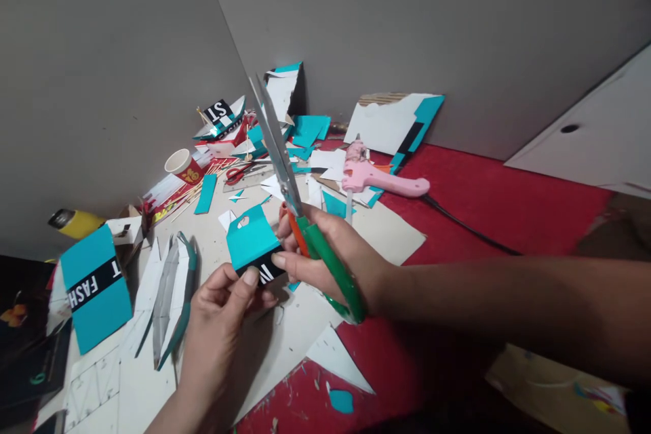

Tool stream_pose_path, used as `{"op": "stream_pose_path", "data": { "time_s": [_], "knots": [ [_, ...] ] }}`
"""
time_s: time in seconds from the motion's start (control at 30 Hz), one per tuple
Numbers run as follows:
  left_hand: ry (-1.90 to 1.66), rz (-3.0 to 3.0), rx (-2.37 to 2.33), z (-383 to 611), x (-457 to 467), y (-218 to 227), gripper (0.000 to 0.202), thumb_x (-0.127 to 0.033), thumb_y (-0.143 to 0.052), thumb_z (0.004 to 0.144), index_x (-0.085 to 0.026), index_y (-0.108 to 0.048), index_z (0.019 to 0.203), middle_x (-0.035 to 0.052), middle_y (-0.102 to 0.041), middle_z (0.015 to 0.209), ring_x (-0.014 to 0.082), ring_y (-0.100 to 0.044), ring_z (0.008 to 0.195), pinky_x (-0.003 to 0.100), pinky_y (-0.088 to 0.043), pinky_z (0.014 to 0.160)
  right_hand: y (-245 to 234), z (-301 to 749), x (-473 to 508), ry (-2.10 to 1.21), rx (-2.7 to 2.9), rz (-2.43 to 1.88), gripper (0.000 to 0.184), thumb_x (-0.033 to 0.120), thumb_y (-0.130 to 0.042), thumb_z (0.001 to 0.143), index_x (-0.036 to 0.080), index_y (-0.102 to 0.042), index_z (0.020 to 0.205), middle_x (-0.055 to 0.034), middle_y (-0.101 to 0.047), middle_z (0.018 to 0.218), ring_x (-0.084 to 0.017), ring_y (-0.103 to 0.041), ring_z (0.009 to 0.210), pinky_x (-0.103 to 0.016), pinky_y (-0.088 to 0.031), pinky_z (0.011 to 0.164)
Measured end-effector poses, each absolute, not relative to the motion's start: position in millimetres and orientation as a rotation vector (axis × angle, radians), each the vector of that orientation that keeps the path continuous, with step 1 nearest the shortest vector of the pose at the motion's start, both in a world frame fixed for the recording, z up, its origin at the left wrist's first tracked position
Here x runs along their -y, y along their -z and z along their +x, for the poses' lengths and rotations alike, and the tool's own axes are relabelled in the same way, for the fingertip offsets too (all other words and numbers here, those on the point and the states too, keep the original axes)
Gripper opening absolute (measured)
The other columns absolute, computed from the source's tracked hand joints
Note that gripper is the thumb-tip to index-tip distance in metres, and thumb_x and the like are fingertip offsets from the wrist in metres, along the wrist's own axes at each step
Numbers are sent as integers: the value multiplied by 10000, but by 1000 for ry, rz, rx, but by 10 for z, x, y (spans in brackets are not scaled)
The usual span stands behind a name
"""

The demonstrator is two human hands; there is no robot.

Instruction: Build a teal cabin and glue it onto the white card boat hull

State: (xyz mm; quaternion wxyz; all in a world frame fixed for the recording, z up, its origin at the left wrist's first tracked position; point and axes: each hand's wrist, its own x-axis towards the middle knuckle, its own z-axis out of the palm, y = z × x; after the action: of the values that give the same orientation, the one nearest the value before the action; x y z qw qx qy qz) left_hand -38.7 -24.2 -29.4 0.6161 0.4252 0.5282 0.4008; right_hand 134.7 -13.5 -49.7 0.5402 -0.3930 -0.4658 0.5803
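Note:
A folded piece of turquoise and black cardboard, with a small hole in its top face and a white letter on its black band, is pinched between the thumb and fingers of my left hand. My right hand grips a pair of scissors with green and orange handles. Their blades point up and away, a little apart, and do not touch the cardboard. The right thumb and fingers also press on the right edge of this piece.
Pink glue gun with a black cord lies on the red tabletop. Cardboard boat shapes, a paper cup, red-handled scissors, a yellow bottle and many scraps lie around. Grey walls close off the back.

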Motion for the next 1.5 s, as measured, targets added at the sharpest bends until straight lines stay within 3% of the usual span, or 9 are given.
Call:
{"op": "stream_pose_path", "data": {
  "time_s": [0.2,0.33,0.43,0.53,0.7,1.33,1.5],
  "knots": [
    [-1013,969,-1179,-342,266,285,199,-292,-750,769,-168,-618,685,-17,-646,617,102,-610,607,207,-516,657,469,1323,141,-1364,1090,-918,266,185,-677,710,226,-500,905,39,-526,774,-105,-542,643,-231,-480,576],
    [-1212,878,-1177,-368,185,173,244,-273,-801,702,-150,-598,643,-17,-629,609,93,-602,562,200,-544,596,335,1407,184,-1294,1061,-1005,268,322,-687,745,218,-482,885,30,-533,780,-103,-534,581,-236,-477,523],
    [-1359,793,-1174,-458,94,24,203,-266,-800,701,-137,-648,740,2,-654,663,78,-591,550,193,-560,566,283,1494,243,-1337,1170,-1029,304,487,-611,813,216,-478,841,56,-470,623,-106,-478,513,-240,-436,496],
    [-1481,719,-1159,-567,35,-121,181,-243,-782,722,-129,-668,805,15,-671,687,71,-600,553,187,-573,573,288,1538,286,-1480,1462,-1072,402,592,-540,829,203,-466,762,48,-434,591,-106,-427,513,-233,-362,466],
    [-1654,780,-1115,-638,29,-207,156,-243,-765,750,-141,-665,811,11,-678,685,76,-614,563,195,-582,580,277,1533,322,-1432,1945,-1107,387,563,-506,854,202,-464,720,14,-491,628,-121,-414,552,-246,-327,490],
    [-1850,1043,-1156,-591,71,-167,190,-220,-752,763,-150,-609,660,-1,-687,717,107,-655,655,211,-579,593,179,1514,334,-1161,2173,-1286,405,608,-478,826,212,-534,758,-49,-615,692,-173,-521,581,-272,-338,523],
    [-1830,1072,-1183,-562,109,-143,237,-224,-763,749,-156,-575,623,-31,-656,643,104,-645,582,250,-594,614,212,1509,321,-1098,2209,-1197,391,576,-455,859,204,-514,753,-32,-594,661,-143,-453,538,-256,-310,502]
  ]
}}
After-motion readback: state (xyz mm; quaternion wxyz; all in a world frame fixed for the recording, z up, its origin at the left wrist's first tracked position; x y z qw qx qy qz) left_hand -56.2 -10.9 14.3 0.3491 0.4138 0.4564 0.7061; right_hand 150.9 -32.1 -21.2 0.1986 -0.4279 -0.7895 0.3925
